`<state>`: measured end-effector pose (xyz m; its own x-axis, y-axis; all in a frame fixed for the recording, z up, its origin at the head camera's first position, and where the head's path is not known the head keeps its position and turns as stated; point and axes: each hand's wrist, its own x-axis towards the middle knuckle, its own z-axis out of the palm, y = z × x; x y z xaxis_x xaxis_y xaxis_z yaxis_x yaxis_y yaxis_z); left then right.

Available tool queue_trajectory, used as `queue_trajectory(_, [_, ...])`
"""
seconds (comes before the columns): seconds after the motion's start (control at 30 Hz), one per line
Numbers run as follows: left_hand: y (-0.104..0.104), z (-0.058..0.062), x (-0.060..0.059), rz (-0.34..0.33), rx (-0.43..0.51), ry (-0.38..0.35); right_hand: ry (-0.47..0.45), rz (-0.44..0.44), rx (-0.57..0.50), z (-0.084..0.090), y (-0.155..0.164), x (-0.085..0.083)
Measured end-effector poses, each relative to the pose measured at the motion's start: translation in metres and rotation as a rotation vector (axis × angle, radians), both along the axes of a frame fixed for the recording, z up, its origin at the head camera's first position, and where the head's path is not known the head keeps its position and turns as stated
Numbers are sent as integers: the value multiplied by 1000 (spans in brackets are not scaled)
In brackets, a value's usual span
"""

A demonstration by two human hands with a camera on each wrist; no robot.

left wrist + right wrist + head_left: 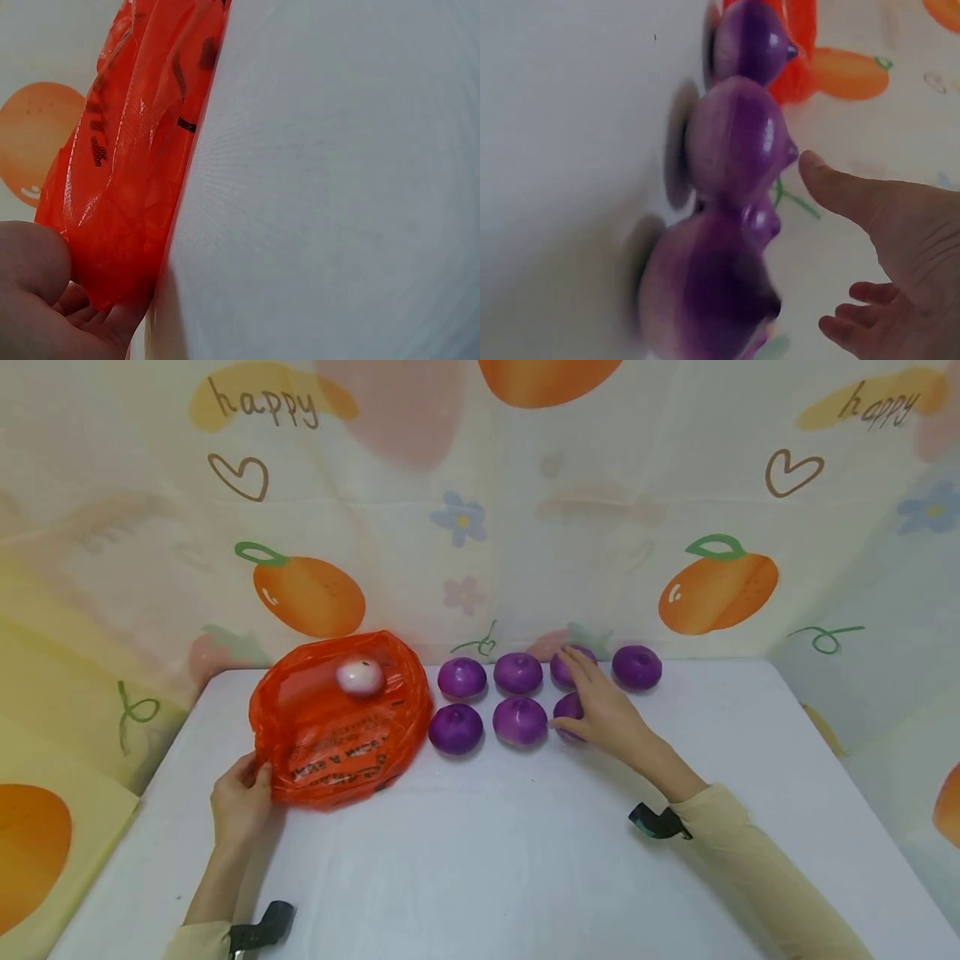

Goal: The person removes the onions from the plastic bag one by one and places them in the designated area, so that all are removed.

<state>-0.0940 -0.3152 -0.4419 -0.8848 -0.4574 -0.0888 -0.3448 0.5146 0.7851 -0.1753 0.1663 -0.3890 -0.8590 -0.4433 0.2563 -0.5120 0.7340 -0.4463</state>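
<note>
The left hand (240,802) is pinching the edge of the orange bag (341,722), lying left of the middle on the white counter (487,860). A pale onion (360,677) is sitting inside the bag. The right hand (603,710) is resting open over a purple onion (567,707) in the rows at the middle.

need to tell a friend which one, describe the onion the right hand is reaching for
On the white table, right of the orange bag, purple onions sit in two rows. It's the front-row onion farthest right, the only one partly covered by the right hand.
</note>
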Motion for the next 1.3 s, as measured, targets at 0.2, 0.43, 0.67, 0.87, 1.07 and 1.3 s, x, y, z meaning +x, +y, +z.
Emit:
queue_trajectory(0.2, [-2, -1, 2, 11, 15, -6, 88, 145, 44, 8, -47, -3])
queue_trajectory(0.43, [-1, -2, 2, 18, 15, -21, 228, 255, 19, 10, -98, -12])
queue_trajectory(0.67, [-3, -5, 3, 17, 16, -17, 346, 364, 100, 7, -157, -21])
queue_trajectory(0.87, [-1, -6, 2, 24, 19, -25, 284, 408, 337, -4, -199, -25])
queue_trajectory(1.07, [1, -3, 2, 22, 19, -33, 194, 403, 506, -4, -238, -31])
queue_trajectory(1.3, [3, 0, -1, 9, 22, 1, 314, 321, 656, -9, -283, -52])
